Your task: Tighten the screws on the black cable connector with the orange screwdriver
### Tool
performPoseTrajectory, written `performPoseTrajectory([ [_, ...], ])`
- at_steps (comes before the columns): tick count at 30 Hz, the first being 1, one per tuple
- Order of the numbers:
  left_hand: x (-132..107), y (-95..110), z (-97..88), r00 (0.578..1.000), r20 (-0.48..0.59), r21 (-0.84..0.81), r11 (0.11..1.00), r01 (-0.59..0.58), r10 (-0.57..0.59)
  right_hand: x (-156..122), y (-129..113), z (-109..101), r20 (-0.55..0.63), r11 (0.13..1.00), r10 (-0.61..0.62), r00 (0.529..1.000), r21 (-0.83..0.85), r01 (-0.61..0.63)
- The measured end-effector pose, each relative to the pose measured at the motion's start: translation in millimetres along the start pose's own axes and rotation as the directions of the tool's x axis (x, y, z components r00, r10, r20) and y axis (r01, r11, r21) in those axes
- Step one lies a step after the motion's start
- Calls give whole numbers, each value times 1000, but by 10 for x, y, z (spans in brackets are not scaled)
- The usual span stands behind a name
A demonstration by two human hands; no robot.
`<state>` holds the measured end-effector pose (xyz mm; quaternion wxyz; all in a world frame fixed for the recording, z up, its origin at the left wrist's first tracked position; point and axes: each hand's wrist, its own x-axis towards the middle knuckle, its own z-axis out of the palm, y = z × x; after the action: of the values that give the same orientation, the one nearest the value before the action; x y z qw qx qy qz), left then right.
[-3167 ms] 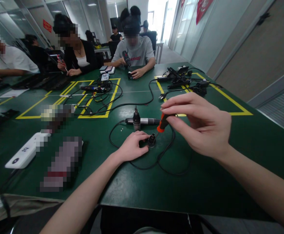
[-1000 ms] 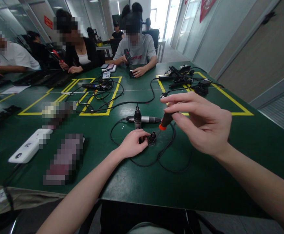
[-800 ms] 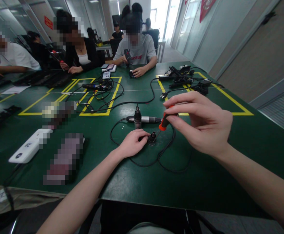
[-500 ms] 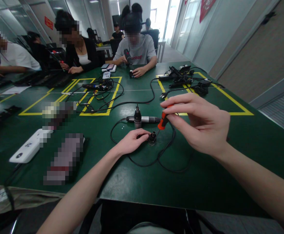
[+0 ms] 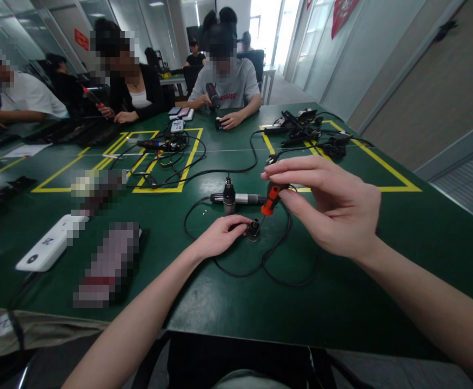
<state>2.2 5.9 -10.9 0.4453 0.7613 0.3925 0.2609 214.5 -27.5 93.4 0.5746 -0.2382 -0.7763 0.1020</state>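
My right hand (image 5: 329, 208) holds an orange-and-black screwdriver (image 5: 269, 202) by its handle between thumb and fingers. Its thin shaft points down at a small round black part (image 5: 253, 230) with a short dark post on top; whether the tip sits in a screw is too small to tell. With closed fingers, my left hand (image 5: 222, 235) steadies that part on the table from the left side. Just behind it stands an upright dark tool head (image 5: 229, 195) with a pointed tip. Past that lies a silver-and-black cylindrical tool (image 5: 244, 199) with a looping cable.
The green table (image 5: 204, 302) bears a white power strip (image 5: 52, 243) and a blurred-out phone-like object (image 5: 108, 262) on the left. Tangled cables (image 5: 163, 146) and a heap of black adapters (image 5: 305, 129) lie farther back. A co-worker opposite holds a power tool (image 5: 212, 94).
The screwdriver handle has turned slightly in my right hand, whose fingers have shifted a little to the left. My left hand and the black part stay in place.
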Motion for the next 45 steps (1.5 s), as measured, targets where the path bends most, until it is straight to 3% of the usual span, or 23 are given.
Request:
performPoseTrajectory([
  [10, 0, 26, 8, 1000, -3, 60, 998, -6, 6, 11, 33, 10, -62, 999, -34, 998, -33, 32],
  [21, -18, -5, 40, 1000, -19, 57, 998, -18, 19, -9, 21, -13, -15, 1000, -3, 1000, -6, 3],
  [27, -35, 14, 55, 998, -35, 134, 990, -40, 45, 25, 9, 17, -61, 999, -32, 998, -41, 30],
  [35, -60, 51, 59, 986, -28, 286, 947, -147, 162, -21, 39, -12, -11, 999, -21, 1000, 28, 21],
  [45, -75, 41, 60, 992, -26, 356, 929, -105, 122, 25, 19, 18, -74, 998, -45, 996, -44, 41],
])
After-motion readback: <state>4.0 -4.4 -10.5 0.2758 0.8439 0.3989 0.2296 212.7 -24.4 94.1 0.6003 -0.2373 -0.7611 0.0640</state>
